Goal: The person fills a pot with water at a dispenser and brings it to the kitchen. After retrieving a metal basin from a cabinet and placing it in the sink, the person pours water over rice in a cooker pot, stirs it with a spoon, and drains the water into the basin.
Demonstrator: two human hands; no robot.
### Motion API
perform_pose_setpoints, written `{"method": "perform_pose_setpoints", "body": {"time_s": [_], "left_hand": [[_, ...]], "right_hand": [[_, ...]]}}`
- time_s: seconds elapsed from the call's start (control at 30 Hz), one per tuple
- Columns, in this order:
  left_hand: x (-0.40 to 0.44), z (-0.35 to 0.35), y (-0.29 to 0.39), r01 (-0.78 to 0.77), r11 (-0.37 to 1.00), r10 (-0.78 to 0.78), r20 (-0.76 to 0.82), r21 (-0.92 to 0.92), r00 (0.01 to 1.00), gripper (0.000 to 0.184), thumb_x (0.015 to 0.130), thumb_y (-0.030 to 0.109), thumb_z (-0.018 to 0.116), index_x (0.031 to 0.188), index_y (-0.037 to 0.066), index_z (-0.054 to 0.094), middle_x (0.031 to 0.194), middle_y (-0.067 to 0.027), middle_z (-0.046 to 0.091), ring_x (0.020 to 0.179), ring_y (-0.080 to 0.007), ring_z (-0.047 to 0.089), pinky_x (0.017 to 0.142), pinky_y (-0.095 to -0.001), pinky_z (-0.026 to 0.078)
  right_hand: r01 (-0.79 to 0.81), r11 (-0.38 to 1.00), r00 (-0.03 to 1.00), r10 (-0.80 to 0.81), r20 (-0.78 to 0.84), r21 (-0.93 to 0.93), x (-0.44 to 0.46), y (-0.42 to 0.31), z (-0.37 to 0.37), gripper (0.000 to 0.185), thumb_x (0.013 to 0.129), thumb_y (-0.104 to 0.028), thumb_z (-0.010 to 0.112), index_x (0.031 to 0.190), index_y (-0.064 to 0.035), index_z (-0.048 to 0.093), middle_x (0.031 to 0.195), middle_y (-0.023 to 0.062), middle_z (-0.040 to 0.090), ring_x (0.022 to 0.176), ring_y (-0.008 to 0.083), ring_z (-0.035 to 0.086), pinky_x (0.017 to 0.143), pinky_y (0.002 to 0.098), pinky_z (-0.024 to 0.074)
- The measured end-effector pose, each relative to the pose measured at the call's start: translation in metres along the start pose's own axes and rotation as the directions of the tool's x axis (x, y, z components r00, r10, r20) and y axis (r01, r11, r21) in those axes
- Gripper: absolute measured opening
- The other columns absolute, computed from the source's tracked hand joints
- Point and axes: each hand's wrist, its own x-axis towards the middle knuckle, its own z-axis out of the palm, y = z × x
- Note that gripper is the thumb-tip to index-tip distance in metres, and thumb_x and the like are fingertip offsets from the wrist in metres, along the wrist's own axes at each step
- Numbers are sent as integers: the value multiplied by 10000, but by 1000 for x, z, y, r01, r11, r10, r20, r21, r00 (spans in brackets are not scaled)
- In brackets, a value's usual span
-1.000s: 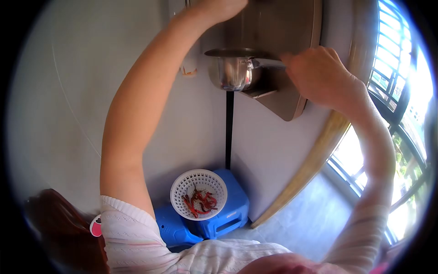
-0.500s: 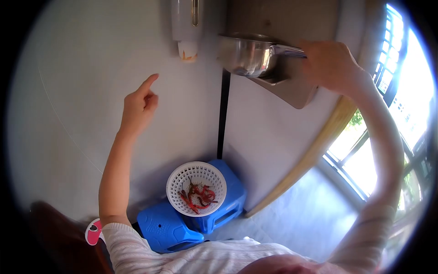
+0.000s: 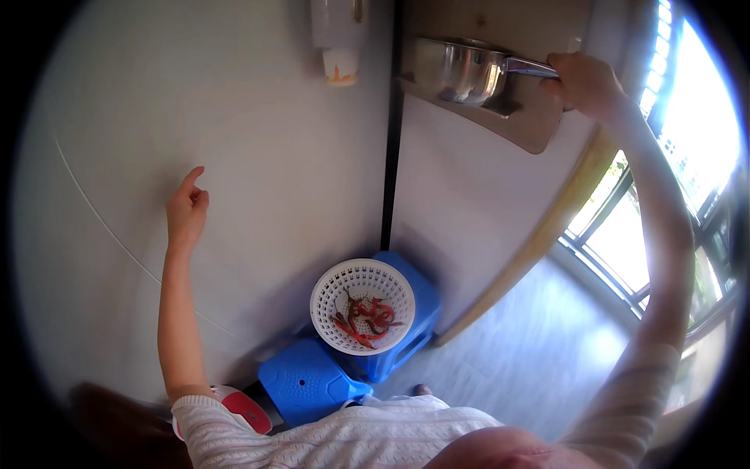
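My right hand (image 3: pixel 587 84) is closed around the handle of a shiny metal saucepan (image 3: pixel 467 74), held level high at the upper right. Behind and beneath the pan is a brown panel (image 3: pixel 531 133) at the wall; I cannot tell whether the pan touches it. To the left, my left hand (image 3: pixel 186 211) is raised in front of the pale wall, its index finger stretched out and the other fingers partly curled. Nothing is in it.
A white perforated basket (image 3: pixel 324 313) with several dried red chillies (image 3: pixel 367 320) sits on a blue plastic stool (image 3: pixel 422 301). Another blue stool (image 3: pixel 301 383) stands beside it. A white dispenser (image 3: pixel 340 39) hangs on the wall. Barred windows (image 3: pixel 617 227) are at right.
My left hand has moved down and left, away from the dispenser. The saucepan, still gripped in my right hand, appears slightly higher and further right as the view shifts.
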Motion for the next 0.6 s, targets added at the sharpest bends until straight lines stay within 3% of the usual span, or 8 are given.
{"method": "perform_pose_setpoints", "body": {"time_s": [0.2, 0.4, 0.6], "left_hand": [[17, -1, -35, 1, 999, 0, -45, 36, 999, 314, 797, 37, 506, 1096, 86, 588, 648, -23, 495, 578, -110, 462, 579, -260, 415], [23, 1, -42, 19, 996, -24, -61, -89, 998, 221, 809, 38, 502, 993, 63, 621, 612, -2, 486, 492, -76, 442, 462, -248, 383], [22, 3, -41, 13, 994, -24, -93, -110, 995, 198, 812, 38, 506, 963, 59, 631, 602, 6, 482, 466, -71, 431, 433, -234, 378]], "right_hand": [[-9, 1000, 1000, 9, 23, -1, 0, 0, -2, 254, 818, -279, 580, 931, -53, 564, 742, 141, 605, 742, 310, 602, 680, 410, 466], [-53, 998, 997, 54, 59, -17, -1, -4, -3, 244, 818, -265, 581, 941, -56, 562, 787, 137, 604, 778, 300, 601, 701, 406, 468], [-67, 996, 997, 70, 46, -64, 1, -4, 0, 237, 820, -265, 578, 948, -66, 567, 810, 125, 604, 804, 287, 602, 714, 401, 476]]}}
